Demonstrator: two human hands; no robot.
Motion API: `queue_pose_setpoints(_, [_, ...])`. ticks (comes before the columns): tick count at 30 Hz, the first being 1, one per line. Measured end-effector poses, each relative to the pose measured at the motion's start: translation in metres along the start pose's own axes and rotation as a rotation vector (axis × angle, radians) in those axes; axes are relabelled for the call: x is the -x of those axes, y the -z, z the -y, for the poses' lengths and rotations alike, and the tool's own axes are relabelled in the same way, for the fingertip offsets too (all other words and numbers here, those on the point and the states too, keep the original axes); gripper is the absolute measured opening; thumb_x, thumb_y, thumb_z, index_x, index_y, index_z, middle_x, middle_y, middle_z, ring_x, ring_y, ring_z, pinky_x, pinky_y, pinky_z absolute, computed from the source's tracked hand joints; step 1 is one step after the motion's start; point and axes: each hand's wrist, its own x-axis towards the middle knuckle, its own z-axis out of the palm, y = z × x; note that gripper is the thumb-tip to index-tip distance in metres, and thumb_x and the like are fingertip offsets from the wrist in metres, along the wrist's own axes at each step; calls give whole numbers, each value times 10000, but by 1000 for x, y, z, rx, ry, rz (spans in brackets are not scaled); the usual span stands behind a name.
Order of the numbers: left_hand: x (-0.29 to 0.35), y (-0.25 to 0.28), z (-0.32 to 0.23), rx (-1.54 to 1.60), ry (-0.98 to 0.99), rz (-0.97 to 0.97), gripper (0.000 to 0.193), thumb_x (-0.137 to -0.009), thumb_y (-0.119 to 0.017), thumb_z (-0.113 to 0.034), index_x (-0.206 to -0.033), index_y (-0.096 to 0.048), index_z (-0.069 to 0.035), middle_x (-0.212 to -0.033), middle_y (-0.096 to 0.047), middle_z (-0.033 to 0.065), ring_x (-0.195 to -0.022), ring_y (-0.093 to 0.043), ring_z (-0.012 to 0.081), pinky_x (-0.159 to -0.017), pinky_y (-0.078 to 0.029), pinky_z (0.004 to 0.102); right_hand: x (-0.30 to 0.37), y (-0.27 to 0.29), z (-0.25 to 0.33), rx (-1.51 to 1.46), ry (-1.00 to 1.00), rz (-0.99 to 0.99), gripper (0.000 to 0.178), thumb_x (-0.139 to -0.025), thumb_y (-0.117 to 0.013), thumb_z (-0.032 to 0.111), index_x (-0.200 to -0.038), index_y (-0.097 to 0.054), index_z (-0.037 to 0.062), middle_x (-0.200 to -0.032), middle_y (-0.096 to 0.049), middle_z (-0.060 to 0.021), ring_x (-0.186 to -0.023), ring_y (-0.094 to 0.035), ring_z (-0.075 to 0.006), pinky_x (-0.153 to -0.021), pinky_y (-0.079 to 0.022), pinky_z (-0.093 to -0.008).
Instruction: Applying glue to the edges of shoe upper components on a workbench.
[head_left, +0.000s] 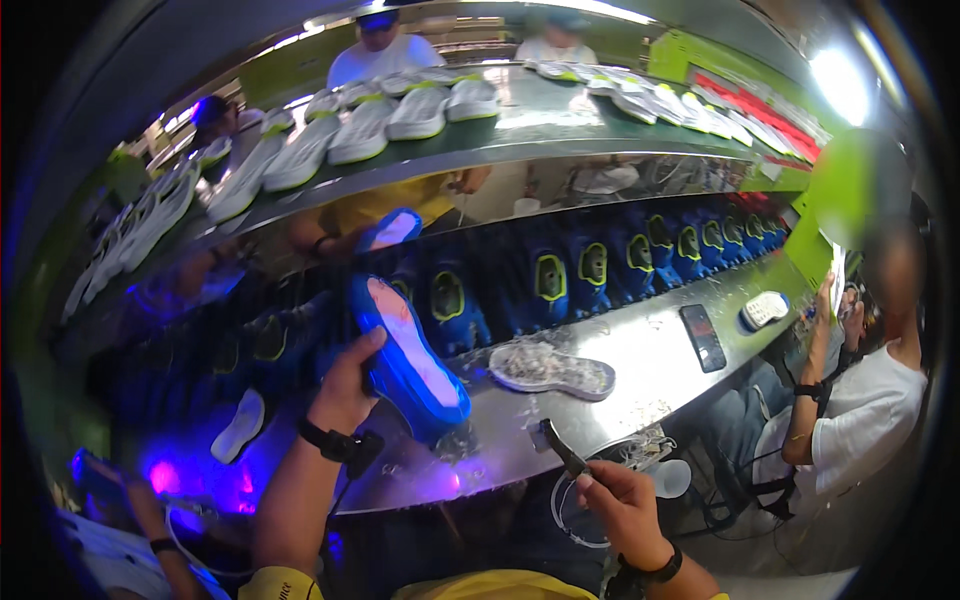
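My left hand (347, 388) is closed round the side of a blue shoe (420, 375), thumb along its edge. The shoe is tilted with its pale pinkish underside facing up. In my right hand (622, 505), closed, is a short dark-handled brush (562, 448) with a flat head, held apart from the shoe above the table's near edge. A mottled grey-white shoe sole (552, 371) lies on the metal table just right of the blue shoe. Another white sole (238, 426) lies to the left of my left forearm.
Blue shoes (550, 280) stand in a long row behind the table (650, 365). White soles (365, 130) line the shelf above. A phone (703, 338) and another sole (764, 310) lie at the right. One co-worker (850, 410) sits right; others are across and at the left.
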Motion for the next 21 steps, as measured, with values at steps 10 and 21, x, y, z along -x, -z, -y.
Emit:
queue_pose_setpoints(10, [100,18,27,-1086,-710,-57,926,-645,-1007,-177,-1422,-522,-41,-1343,-641,134,-1233,-649,267,-1084,-518,431,-37,-63,-19,340,161,21,226,-1027,-728,191,-1022,-752,-34,-707,-637,-5,-688,-527,-46,-596,-418,-273])
queue_pose_setpoints(21, [184,32,76,-1550,-912,-51,822,-796,-875,-282,-1448,-453,-15,-1411,-581,209,-1337,-565,445,-1213,-329,690,-73,-112,-58,426,69,148,287,-1030,-687,284,-1031,-756,6,-708,-646,-145,-617,-615,-251,-612,-466,-399])
